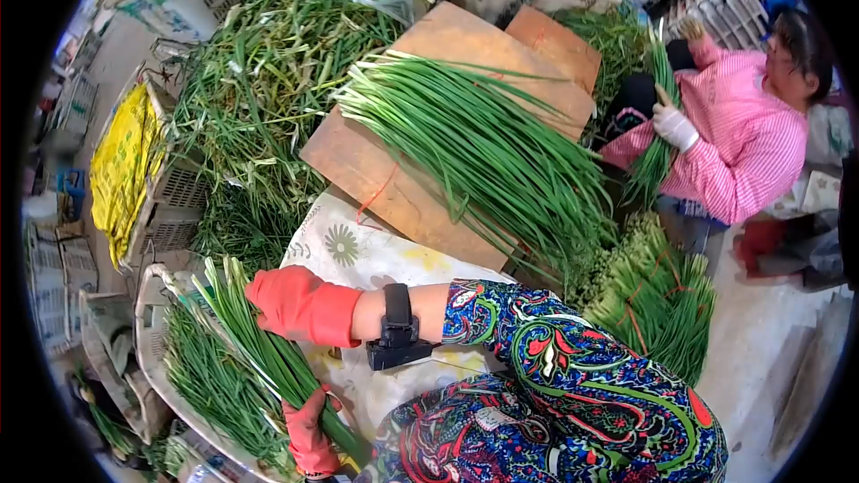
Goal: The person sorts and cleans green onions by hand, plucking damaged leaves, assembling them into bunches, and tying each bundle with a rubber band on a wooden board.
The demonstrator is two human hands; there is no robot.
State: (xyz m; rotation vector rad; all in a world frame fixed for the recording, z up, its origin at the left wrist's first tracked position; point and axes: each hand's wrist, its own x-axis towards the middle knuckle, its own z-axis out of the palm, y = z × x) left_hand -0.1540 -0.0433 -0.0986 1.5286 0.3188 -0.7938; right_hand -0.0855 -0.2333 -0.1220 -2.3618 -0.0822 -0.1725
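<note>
- While a tangled heap of green trimmings [250, 98] fills the upper left of the frame, a flat brown wooden board [358, 165] at upper centre supports spread long green stalks [483, 130].
- White plastic basket [152, 340], lower left: contains green stalks.
- Long pale-ended green bundle [273, 353], lower left: slanted.
- Right hand [304, 304], red rubber glove: touching the bundle's upper part; fingers hidden, grip cannot be told.
- Left hand [309, 434], red rubber glove: gripping the bundle's lower part.
</note>
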